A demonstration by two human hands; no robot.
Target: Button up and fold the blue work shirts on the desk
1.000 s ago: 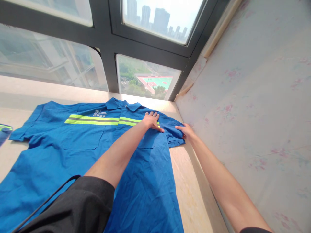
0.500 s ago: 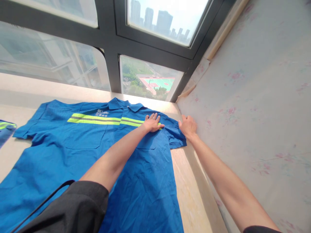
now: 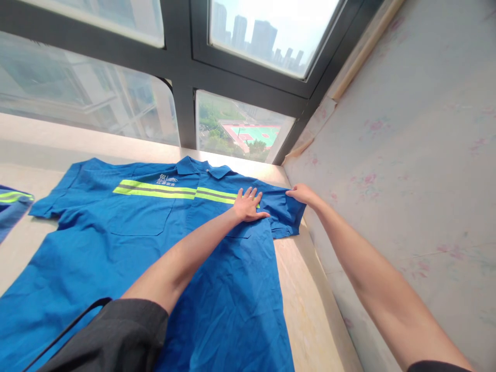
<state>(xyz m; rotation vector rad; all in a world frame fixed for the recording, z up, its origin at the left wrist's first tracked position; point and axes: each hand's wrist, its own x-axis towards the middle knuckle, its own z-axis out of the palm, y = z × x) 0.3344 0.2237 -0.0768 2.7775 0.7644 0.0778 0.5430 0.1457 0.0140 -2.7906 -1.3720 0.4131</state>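
Dark-framed windows (image 3: pixel 244 126) rise behind a pale surface (image 3: pixel 296 294). My left hand (image 3: pixel 248 205) presses flat, spread wide, on a blue shirt (image 3: pixel 127 253) laid front up on that surface — my right hand (image 3: pixel 302 194) pinches its sleeve (image 3: pixel 284 206). Yellow-green stripes (image 3: pixel 166 191) cross the chest; beyond — blue striped cloth (image 3: pixel 13 219) leftward, floral wall (image 3: pixel 387 155) rightward.

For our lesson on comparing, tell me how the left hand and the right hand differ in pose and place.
The left hand is spread and flat; the right hand is closed in a pinch. The left hand lies over the stripe on the shirt; the right hand holds the sleeve near its opening. Both touch the shirt.
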